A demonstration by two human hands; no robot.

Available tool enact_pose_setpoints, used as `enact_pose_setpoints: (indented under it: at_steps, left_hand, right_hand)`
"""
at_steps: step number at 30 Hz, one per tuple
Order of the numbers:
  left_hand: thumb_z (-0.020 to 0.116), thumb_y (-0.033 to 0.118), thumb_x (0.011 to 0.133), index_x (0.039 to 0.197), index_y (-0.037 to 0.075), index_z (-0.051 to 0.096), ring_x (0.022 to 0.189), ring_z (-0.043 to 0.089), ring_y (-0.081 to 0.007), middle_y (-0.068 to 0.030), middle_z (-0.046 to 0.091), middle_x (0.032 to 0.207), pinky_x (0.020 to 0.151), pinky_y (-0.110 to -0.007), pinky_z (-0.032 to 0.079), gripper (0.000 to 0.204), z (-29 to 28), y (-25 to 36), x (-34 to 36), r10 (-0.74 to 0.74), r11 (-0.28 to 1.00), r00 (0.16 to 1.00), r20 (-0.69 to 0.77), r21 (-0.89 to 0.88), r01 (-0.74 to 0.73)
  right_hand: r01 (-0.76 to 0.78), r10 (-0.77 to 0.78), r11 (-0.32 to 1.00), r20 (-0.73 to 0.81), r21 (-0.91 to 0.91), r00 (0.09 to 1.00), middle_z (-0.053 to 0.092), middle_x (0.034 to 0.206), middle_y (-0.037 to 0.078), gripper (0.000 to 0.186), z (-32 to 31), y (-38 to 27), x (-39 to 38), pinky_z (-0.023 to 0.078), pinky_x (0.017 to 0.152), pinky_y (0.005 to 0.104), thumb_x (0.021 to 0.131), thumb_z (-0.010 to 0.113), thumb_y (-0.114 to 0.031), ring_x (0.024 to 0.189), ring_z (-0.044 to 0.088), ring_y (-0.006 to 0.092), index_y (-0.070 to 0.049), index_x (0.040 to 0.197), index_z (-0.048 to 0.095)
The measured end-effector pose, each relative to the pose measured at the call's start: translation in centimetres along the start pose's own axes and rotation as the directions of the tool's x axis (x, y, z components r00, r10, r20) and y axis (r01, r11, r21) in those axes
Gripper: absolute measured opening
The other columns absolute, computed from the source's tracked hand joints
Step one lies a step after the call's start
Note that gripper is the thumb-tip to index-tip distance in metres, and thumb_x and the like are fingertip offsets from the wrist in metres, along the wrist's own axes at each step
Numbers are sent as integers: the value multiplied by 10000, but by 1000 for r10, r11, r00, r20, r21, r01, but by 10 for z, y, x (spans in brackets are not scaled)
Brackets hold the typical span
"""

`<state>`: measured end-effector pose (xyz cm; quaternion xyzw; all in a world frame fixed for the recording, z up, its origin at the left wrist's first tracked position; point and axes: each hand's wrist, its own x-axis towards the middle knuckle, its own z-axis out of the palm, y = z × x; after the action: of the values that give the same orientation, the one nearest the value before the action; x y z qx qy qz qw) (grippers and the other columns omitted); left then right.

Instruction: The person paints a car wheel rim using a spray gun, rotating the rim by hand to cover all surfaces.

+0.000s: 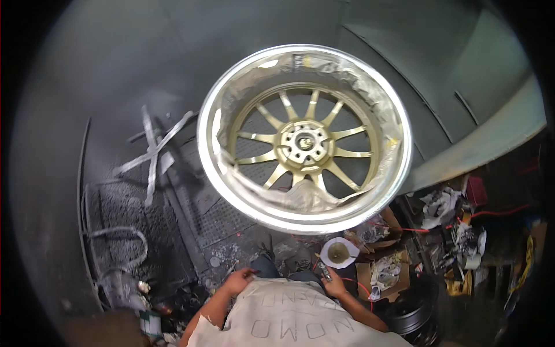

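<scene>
A large wheel rim [276, 222] fills the middle of the head view, raised above the floor in front of me. Its gold spokes [344, 154] meet at a hub with several bolt holes, and the outer lip is bright silver. Crumpled grey masking sheet [306, 198] lines the inside of the barrel. Low on the right, my right hand [333, 284] is closed round what looks like a spray gun [325, 272]. A white-rimmed cup [340, 253] with murky liquid is beside its upper end. My left hand [238, 281] is by my waist, fingers loosely extended, apparently holding nothing.
To the left stands a cross-shaped stand [152, 151] wrapped in silvery covering. Cardboard boxes [399, 288] with crumpled plastic lie to the right, near a dark wheel [409, 315]. A red hose [364, 287] runs by my right hand. Grey walls [260, 23] enclose the far side.
</scene>
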<state>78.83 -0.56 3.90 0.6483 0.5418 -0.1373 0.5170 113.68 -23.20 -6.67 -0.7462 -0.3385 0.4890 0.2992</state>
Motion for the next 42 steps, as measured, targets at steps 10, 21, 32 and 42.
enact_pose_setpoints:
  at_steps: [10,21,32,42]
  left_hand:
    - [707,284,911,1139,62,701,960,710,-283,-139,738,1053,830,-406,548,318,92,-147,-172,-548,752,679,-489,-643,143]
    - [624,328,918,973,59,734,943,691,-346,-181,729,999,828,-445,552,296,370,-285,-309,-881,423,352,-316,-859,288]
    - [653,320,922,1151,61,707,780,702,-214,-113,753,957,728,-381,541,349,370,-260,-305,-869,320,385,-310,-947,-38]
    - [634,241,947,1199,16,674,879,699,-202,-150,732,1014,784,-365,543,340,425,-252,-324,-667,725,163,-727,-684,-85]
  right_hand:
    - [592,-475,805,546,-49,691,608,1290,321,524,46,-60,59,473,996,486,855,728,-151,1213,573,472,7,1330,575]
    - [634,-451,772,742,44,496,556,1338,188,703,313,-371,24,455,966,366,921,671,-153,1188,540,276,-54,1545,364]
    - [-33,-120,987,864,156,489,599,1143,133,391,606,-644,-147,506,837,642,953,668,-318,938,612,335,-80,1244,562]
    - [-191,-88,965,910,178,405,360,1603,204,947,672,-656,-216,221,1047,818,886,606,-688,1418,373,518,-133,1585,290]
